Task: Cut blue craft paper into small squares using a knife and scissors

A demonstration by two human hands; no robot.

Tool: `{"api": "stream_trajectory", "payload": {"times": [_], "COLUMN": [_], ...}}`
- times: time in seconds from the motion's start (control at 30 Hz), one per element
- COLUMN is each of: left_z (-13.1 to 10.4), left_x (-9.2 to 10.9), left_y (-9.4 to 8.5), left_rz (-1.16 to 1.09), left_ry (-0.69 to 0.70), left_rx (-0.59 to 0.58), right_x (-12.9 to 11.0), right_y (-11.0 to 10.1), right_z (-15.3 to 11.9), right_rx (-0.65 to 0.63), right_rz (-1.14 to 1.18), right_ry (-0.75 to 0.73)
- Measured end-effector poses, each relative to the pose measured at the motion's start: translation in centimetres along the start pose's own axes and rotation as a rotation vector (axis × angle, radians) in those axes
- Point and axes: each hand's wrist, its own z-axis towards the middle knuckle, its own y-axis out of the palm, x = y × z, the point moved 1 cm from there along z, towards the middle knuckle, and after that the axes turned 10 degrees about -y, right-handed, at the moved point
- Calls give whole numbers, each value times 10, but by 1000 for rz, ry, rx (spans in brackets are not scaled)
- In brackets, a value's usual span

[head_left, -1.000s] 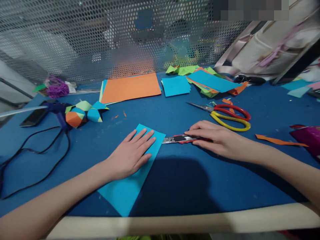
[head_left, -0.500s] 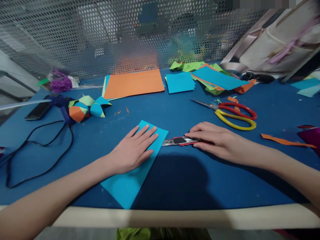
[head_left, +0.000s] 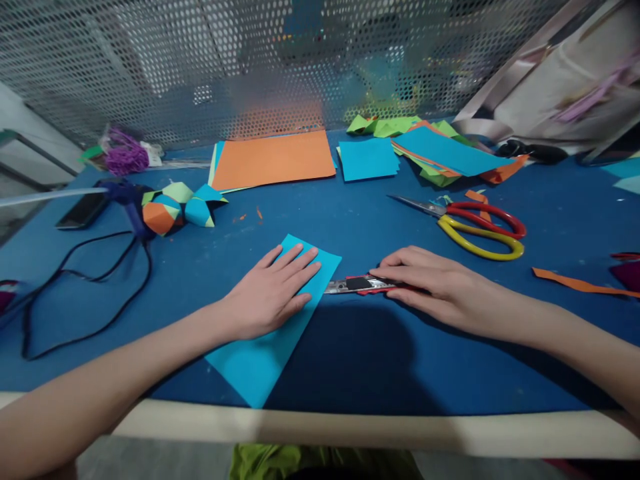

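A blue sheet of paper [head_left: 260, 373] lies slanted on the blue tabletop near its front edge. My left hand [head_left: 273, 290] rests flat on this paper with the fingers stretched out. To the right, my right hand [head_left: 425, 283] is closed around a red and black box cutter [head_left: 357, 285], holding it low over the table. Its blade tip points left and reaches the paper's right edge; whether it lies on or under the sheet I cannot tell. The palm hides the cutter's rear end.
Scissors [head_left: 483, 230] with red and yellow handles lie beyond my right hand. Orange paper [head_left: 275, 160], small blue squares [head_left: 369, 160] and mixed sheets line the back by a perforated metal panel [head_left: 180, 67]. Left are a glue gun [head_left: 133, 207], its cord and folded paper shapes [head_left: 163, 215].
The whole view has shifted slightly, so things appear a little further right and higher. Both hands, the paper and the box cutter keep nearly the same places relative to each other.
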Motion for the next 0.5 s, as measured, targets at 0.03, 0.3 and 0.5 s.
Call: {"api": "stream_trajectory", "payload": {"times": [0.03, 0.3, 0.5], "left_z": [0, 0, 0], "left_x": [0, 0, 1], "left_y": [0, 1, 1], "left_rz": [0, -6, 2], "left_ry": [0, -4, 1], "left_rx": [-3, 8, 3], "right_x": [0, -3, -7], "right_y": [0, 0, 0], "right_z": [0, 2, 3], "right_rx": [-2, -9, -31], "right_rz": [2, 15, 1], "right_ry": [-1, -3, -25]}}
